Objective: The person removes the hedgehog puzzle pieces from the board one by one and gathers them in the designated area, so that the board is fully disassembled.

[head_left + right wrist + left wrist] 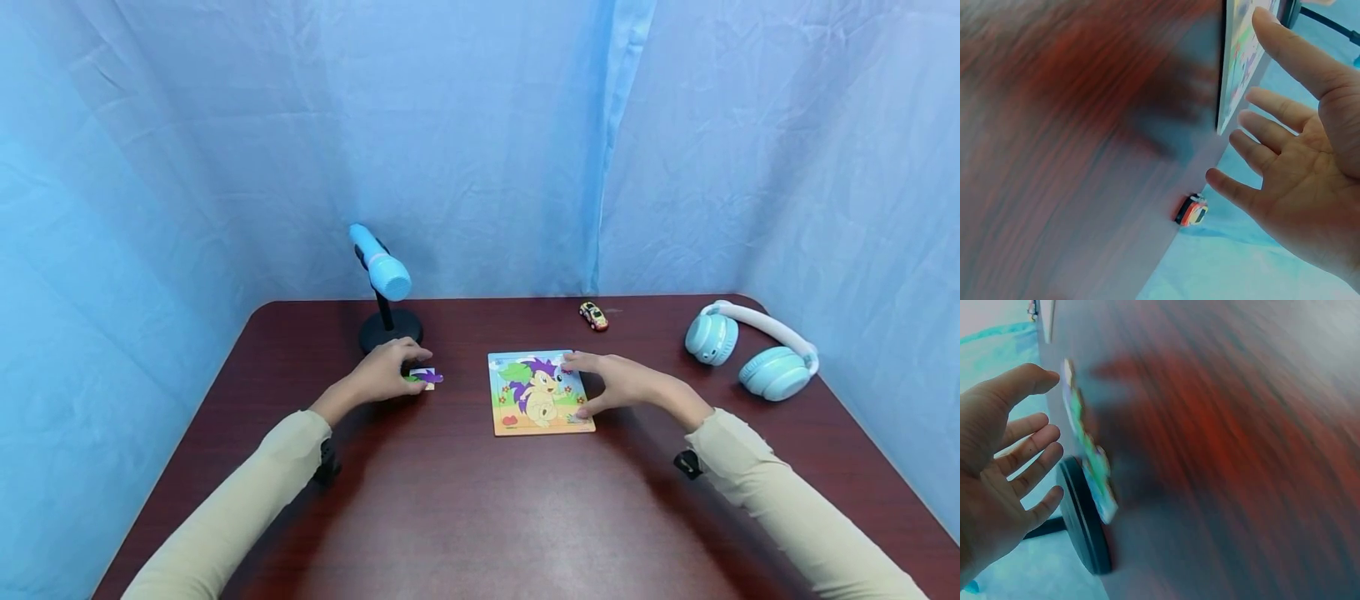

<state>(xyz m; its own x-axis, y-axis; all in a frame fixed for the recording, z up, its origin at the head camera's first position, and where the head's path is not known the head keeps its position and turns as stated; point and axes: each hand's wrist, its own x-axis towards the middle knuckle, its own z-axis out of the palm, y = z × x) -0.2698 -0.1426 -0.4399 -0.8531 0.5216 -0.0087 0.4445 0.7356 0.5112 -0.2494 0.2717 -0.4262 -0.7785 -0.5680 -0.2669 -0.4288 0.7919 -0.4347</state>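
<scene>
Presently, left hand and right hand are both spread wide.
One flat, square, hedgehog-printed puzzle board lies on the brown table, right side partly hidden by right hand; flat green-and-purple puzzle pieces, count unclear, lie beside left hand.

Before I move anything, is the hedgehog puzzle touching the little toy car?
Apart. The head view shows a strip of bare tabletop between the far edge of the puzzle and the toy car.
</scene>
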